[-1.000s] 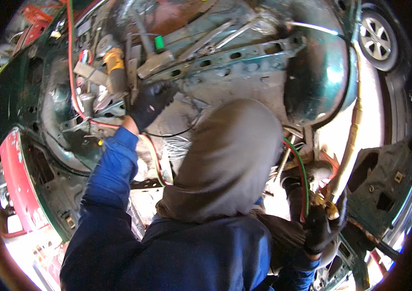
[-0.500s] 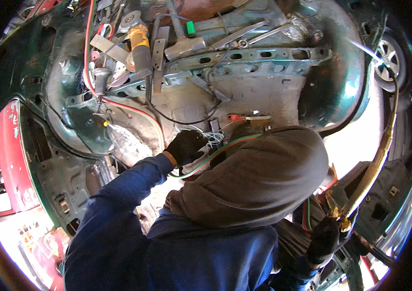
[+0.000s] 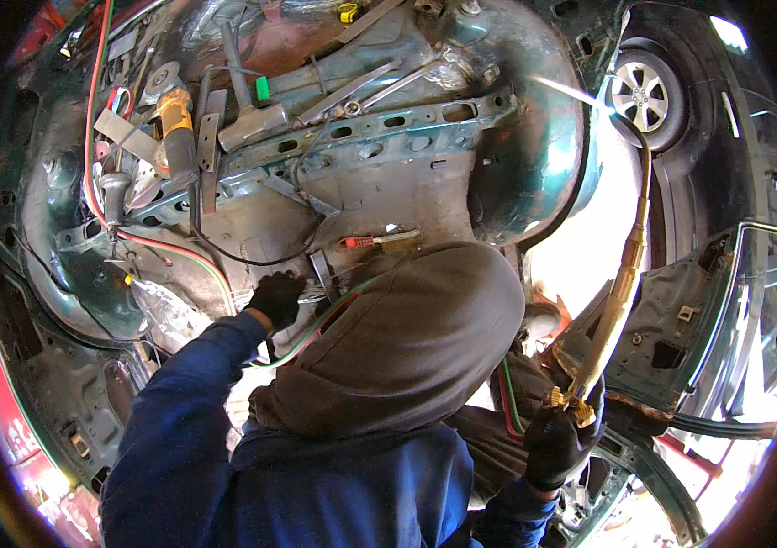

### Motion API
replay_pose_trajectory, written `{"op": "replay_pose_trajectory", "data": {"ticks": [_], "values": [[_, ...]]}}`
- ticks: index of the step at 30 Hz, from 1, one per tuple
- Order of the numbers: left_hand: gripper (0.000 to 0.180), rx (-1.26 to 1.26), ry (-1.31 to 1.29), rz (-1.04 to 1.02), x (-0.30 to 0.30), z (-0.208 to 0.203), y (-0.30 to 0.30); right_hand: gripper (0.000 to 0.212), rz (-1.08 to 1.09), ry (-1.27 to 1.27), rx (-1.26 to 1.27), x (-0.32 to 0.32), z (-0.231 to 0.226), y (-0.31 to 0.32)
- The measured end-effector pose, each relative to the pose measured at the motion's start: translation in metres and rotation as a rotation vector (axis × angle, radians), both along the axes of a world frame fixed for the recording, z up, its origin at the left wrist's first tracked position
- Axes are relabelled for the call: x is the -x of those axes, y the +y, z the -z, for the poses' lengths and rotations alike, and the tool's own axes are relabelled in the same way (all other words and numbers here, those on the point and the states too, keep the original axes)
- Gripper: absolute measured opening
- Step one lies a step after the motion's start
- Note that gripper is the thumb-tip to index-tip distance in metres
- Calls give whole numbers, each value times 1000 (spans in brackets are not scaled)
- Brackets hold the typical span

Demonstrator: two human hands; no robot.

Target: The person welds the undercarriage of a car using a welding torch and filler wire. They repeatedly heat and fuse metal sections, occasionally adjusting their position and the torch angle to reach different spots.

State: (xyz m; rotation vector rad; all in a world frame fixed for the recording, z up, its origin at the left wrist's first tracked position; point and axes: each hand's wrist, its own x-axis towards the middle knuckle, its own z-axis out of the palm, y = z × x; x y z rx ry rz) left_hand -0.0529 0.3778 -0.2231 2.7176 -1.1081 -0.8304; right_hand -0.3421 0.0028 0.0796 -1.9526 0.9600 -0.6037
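Observation:
A gas torch [image 3: 619, 306] with a brass body and a long bent tip stands slanted upward at the right. My right hand [image 3: 557, 443], black-gloved, is closed round its lower end by the brass valve knobs. A thin white flame [image 3: 571, 94] streams leftward from the tip. My left hand [image 3: 276, 297], also gloved, is low over the metal floor pan [image 3: 425, 196], beside a small metal strip [image 3: 323, 274]. Its fingers are dark and turned away, so their grip is unclear. A green and red twin hose [image 3: 315, 331] passes close to that hand and behind large brown cloth [image 3: 397, 342].
An angle grinder [image 3: 176, 132], a hammer [image 3: 256, 123] and long wrenches [image 3: 352, 91] lie across the car body at the back. A red-handled tool [image 3: 375, 241] lies on the pan. A rounded green wheel arch [image 3: 534, 146] borders it, with a car wheel [image 3: 642, 96] beyond.
The view has swung to the right, so the car body, tools and both hands appear farther left. The torch stays in my right hand, still lit.

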Motion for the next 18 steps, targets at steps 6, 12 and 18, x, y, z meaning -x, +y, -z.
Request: {"op": "replay_pose_trajectory", "data": {"ticks": [6, 12, 18], "values": [[47, 394, -178, 183, -23, -16, 38, 46, -165, 15, 147, -30, -11, -6], [62, 1029, 238, -280, -74, -95, -85, 63, -68, -12, -282, -90, -26, -20], [60, 1235, 871, -796, -68, -146, -163, 69, -52, 22, -324, -146, -21, -30]]}}
